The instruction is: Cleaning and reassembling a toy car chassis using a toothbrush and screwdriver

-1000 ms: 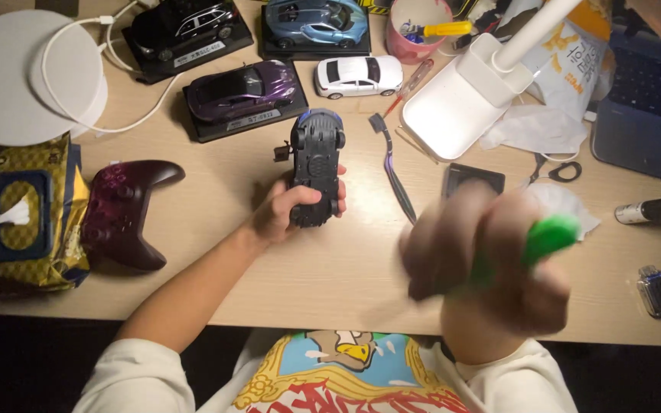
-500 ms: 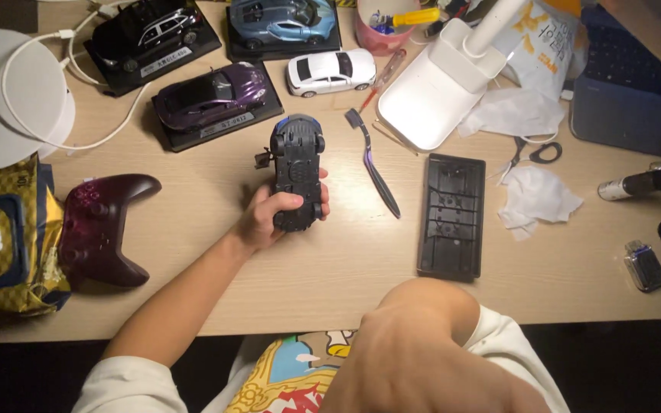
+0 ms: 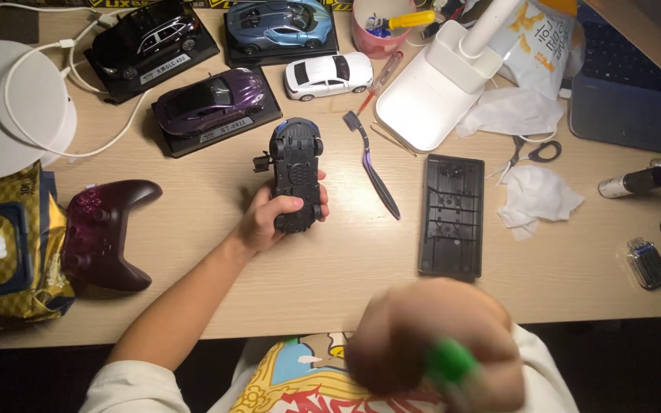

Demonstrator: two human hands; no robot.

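The toy car (image 3: 297,174) lies upside down on the tabletop (image 3: 193,306), black underside up, roughly mid-desk. The left hand (image 3: 273,222) is clamped round its near end, thumb on one side, fingers wrapped on the other. Since half a sec ago the car and that hand have barely shifted; same grip, same spot.

What did change: the right hand (image 3: 437,352) sat low and blurred near the chest then, and it's there now too, but a green object (image 3: 449,363) shows in its fist again, as it did a sec ago when it was up over the desk. Closed round it, I'd say, tho the blur makes the grip hard to read. So the car stays pinned while the other hand is on the move w/ the green thing.

Right of the car: a purple toothbrush (image 3: 376,172), then a black base plate (image 3: 451,214) lying flat, well apart from the car. Left: a dark red controller (image 3: 105,233) and a wipes pack (image 3: 1,245). Behind: three more model cars on plinths, a small white car (image 3: 329,75), a white lamp base (image 3: 430,95), crumpled tissue (image 3: 537,195).

Pale wood surface, warm lamp light, dark beyond the edge.
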